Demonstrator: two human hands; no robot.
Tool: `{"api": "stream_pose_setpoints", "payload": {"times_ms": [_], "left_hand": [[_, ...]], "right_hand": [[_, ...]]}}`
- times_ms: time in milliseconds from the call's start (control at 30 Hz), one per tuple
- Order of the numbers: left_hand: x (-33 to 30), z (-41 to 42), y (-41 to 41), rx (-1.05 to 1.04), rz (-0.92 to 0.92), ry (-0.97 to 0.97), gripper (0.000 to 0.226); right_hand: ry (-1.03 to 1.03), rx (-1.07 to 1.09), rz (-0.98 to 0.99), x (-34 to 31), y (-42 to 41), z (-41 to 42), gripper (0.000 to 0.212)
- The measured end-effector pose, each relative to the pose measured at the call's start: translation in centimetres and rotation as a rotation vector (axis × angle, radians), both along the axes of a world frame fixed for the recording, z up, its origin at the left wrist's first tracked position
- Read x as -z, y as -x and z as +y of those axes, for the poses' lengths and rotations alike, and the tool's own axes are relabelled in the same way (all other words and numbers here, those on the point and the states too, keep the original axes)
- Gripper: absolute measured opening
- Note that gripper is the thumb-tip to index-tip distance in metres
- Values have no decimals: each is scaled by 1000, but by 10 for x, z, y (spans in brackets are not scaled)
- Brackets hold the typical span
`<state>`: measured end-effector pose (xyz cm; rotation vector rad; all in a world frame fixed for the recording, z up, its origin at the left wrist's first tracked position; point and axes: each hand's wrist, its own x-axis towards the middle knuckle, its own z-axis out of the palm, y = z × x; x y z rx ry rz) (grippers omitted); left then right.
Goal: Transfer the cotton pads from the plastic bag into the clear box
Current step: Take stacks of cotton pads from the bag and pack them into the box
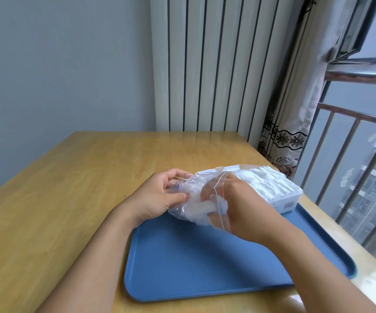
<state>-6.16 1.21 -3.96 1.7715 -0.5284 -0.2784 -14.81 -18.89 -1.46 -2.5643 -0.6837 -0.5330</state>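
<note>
Soft, even daylight from the right; wide-angle view with bent edges.

Light enters through the window (363, 136) on the right, cool and overcast, leaving the wall (58, 64) a flat grey-blue. Pale glare sits on the surface (47, 199) at its near right corner and far edge. Shadows under the forearms are faint and soft-edged. The railing (349, 168) and curtain (295, 109) lean and curve toward the frame edge. Focus is slightly soft overall, softest outside the window.

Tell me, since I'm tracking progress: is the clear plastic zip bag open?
Open: the right hand reaches inside the clear plastic zip bag through its mouth.
</note>
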Motion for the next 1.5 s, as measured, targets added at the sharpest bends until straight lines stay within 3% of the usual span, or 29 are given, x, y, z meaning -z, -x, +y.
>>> {"api": "stream_pose_setpoints", "payload": {"times_ms": [167, 267, 400, 467, 533, 633, 800, 900, 1033, 1100, 1167, 1233, 1300, 1500], "left_hand": [[-2, 2, -3, -147, -98, 29, 37], [-1, 9, -12, -300, -165, 53, 45], [-2, 12, -13, -373, -144, -30, 46], [-9, 6, -4, -460, -190, -72, 59], [-21, -4, 11, -533, -412, -7, 62], [-35, -33, 49, -339, -618, 165, 58], [-22, -70, 73, -180, -513, 105, 44], [-14, -69, 70, -64, -415, 112, 56], [-11, -73, 68, -18, -301, 189, 72], [-7, -76, 68, -26, -296, 252, 79], [-3, -77, 68, -93, -431, 179, 76], [0, -77, 67, -167, -643, -6, 56], [2, -76, 67, -162, -777, -173, 36], [7, -74, 67, -21, -742, -368, 26]], "right_hand": [[-127, 138, 9, -6, 6, -15, 23], [-468, 152, -51, -17, 6, -29, 25], [-1063, 45, 245, -26, 6, -40, 20], [-1165, 27, 361, -25, 5, -37, 20], [-1214, 6, 424, -23, 3, -32, 26], [-1208, -86, 485, -20, 3, -25, 35], [-1191, -264, 591, -17, 4, -17, 33], [-1207, -317, 669, -16, 5, -16, 29], [-967, -169, 513, -14, 6, -20, 25], [-1004, 46, 300, -20, 2, -32, 22], [-1111, 283, 73, -28, -2, -57, 24], [-1020, 461, -27, -29, -4, -78, 34], [-865, 477, 20, -23, -7, -84, 40], [-565, 315, 316, -17, -7, -66, 23]]}}
